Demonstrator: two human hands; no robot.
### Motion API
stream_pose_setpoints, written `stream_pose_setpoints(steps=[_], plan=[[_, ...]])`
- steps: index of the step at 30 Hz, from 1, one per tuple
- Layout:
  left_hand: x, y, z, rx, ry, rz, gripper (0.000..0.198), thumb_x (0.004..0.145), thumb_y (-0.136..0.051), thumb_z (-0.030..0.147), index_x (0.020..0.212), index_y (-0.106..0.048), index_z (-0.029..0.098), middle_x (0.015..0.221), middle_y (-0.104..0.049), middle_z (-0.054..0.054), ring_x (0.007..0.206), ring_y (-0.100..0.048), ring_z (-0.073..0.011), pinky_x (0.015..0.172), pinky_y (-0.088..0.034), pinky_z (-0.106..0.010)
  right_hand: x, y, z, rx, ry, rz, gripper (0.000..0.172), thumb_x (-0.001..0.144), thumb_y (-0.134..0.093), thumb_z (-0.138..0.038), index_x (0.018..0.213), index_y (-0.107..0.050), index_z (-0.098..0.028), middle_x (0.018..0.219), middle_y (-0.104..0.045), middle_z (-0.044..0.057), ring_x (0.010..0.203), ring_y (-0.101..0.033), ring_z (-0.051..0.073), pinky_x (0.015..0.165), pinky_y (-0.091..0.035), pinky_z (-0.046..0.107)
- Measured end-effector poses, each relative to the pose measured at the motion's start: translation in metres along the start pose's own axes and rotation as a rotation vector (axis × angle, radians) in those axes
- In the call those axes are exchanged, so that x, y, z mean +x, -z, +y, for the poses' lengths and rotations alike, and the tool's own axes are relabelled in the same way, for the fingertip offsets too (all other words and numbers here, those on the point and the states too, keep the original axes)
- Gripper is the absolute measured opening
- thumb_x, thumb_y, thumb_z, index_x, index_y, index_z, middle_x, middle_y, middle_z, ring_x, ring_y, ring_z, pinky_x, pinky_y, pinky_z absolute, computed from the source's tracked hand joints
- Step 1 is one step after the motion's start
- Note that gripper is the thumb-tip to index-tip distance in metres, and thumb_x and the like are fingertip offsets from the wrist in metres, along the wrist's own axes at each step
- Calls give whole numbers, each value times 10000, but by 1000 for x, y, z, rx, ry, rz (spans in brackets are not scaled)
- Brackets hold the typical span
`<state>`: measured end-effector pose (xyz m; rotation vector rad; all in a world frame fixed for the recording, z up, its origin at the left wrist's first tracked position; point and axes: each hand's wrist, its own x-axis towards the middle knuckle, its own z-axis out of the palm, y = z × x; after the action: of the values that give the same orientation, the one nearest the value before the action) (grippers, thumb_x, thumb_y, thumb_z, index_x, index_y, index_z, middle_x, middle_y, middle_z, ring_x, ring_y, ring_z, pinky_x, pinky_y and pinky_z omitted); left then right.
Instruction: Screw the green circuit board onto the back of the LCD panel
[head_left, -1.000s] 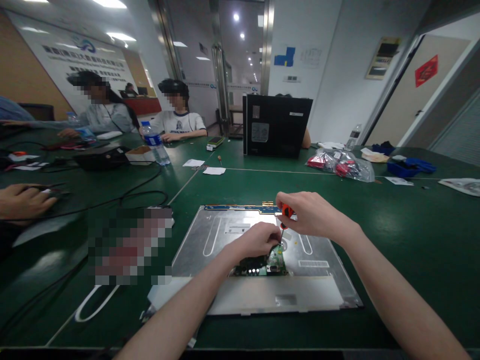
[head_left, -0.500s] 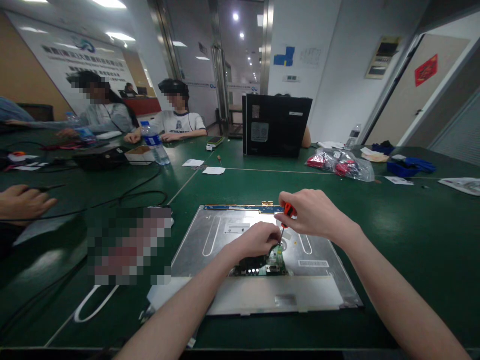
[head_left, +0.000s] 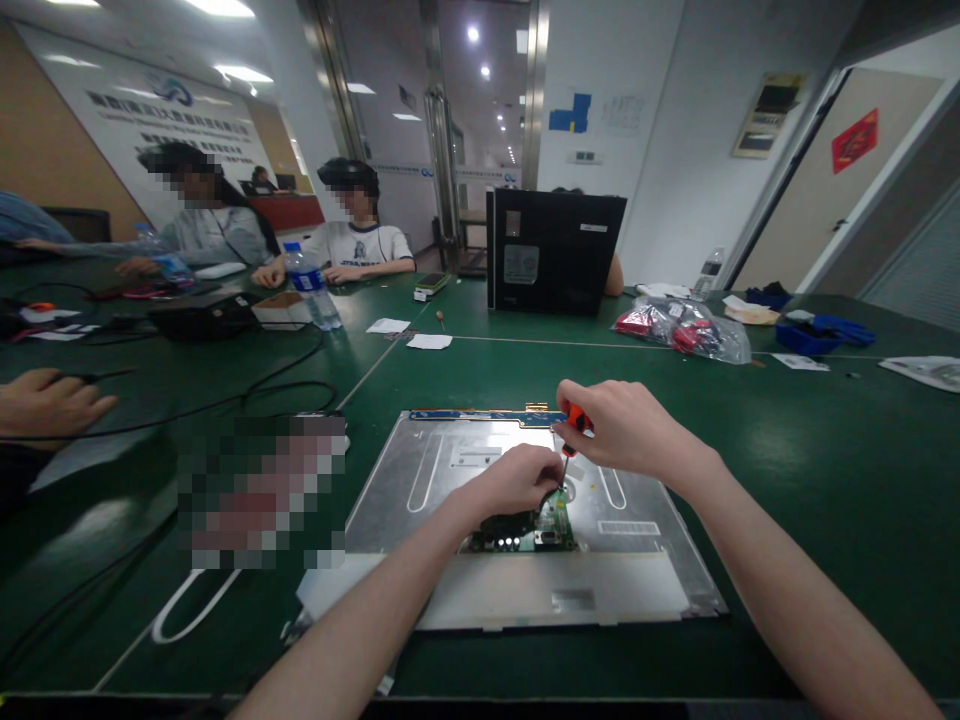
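A flat metal display panel (head_left: 442,480) lies back-up on the green table in front of me. A small green circuit board (head_left: 544,525) sits on its near middle. My right hand (head_left: 630,430) is closed on a red-handled screwdriver (head_left: 576,420), held upright with its tip down at the board. My left hand (head_left: 514,482) rests on the panel beside the tip, fingers pinched together around the spot; what they hold is hidden.
A black computer case (head_left: 555,250) stands behind the panel. A bag of red parts (head_left: 679,330), blue gloves (head_left: 821,332), papers, a water bottle (head_left: 311,288) and black cables (head_left: 247,395) lie about. Two people sit at far left; another person's hand (head_left: 49,400) rests at the left edge.
My right hand has shifted slightly on the screwdriver handle, staying over the same spot. My left hand has stayed put. The hand at the left edge moved a little.
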<state>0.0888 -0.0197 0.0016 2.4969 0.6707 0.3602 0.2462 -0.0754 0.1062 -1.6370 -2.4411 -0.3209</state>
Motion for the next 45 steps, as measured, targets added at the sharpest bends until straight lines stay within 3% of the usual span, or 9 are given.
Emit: stream_pose_setpoints(steps=[4,11,17,25,36,45], plan=[[1,-1,-2,-23,-18,5,136,736,-528,56,764,-630,142,720,-660,-13,664,-581,-143,620,-395,-220,-2,2,1,122,73,-11,157,775,-533,-279,910,-490,-211,736,-619,3,599,-501,124,503,-228,235],[1,-1,-1,15,-2,6,128,741,-532,71,747,-634,147,732,-665,-24,671,-582,-148,615,-388,-221,-1,3,1,12,14,-27,178,837,-493,-394,869,-526,-222,640,-582,2,532,-458,127,484,-182,252],[0,-1,0,13,5,7,133,738,-532,70,748,-638,149,718,-660,-17,660,-577,-142,611,-381,-215,-2,3,2,102,60,-28,72,785,-526,-261,844,-511,-224,683,-586,-9,568,-451,117,501,-209,246],[0,1,1,25,13,-4,137,743,-524,73,751,-640,147,699,-645,-12,649,-561,-140,609,-368,-216,-3,3,2,168,84,-41,110,755,-541,-206,853,-490,-213,732,-600,-9,620,-469,118,520,-226,246],[-1,2,2,49,17,-7,131,739,-522,79,746,-631,153,715,-648,-19,654,-566,-146,599,-372,-216,0,1,1,-3,-6,-49,150,832,-500,-354,857,-525,-208,641,-579,10,532,-470,133,478,-184,259],[-1,1,2,40,19,-4,117,764,-535,89,765,-640,142,727,-659,-30,655,-568,-144,598,-374,-217,-4,10,8,25,-8,33,136,820,-512,-347,867,-522,-220,652,-592,3,563,-489,139,506,-216,249]])
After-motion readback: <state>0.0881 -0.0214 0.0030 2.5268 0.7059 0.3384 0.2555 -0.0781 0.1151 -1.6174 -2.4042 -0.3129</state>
